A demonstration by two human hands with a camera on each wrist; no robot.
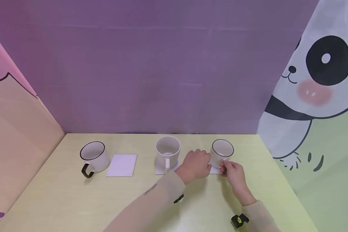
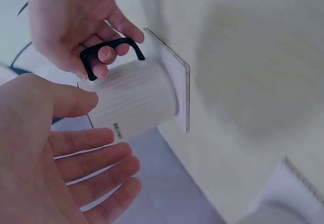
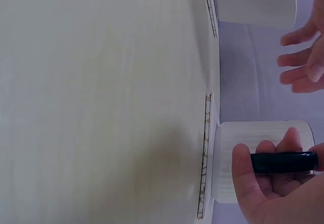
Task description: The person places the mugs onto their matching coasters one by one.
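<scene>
At the right of the head view, a white mug (image 1: 219,158) with a dark rim stands upright on a white square coaster (image 1: 214,171). Its black handle (image 2: 124,42) is held by my right hand (image 1: 235,177), whose fingers curl through and around it. My left hand (image 1: 195,164) is just left of this mug, palm facing its side. In the left wrist view the left fingers are extended and spread a little, holding nothing, with the tips close beside the mug wall.
A plain white mug (image 1: 164,158) with a white handle stands mid-table on another square coaster (image 1: 159,170). Farther left are a bare white square coaster (image 1: 121,165) and a black-rimmed mug (image 1: 100,161) on the table (image 1: 61,193). A purple backdrop (image 1: 162,80) rises behind.
</scene>
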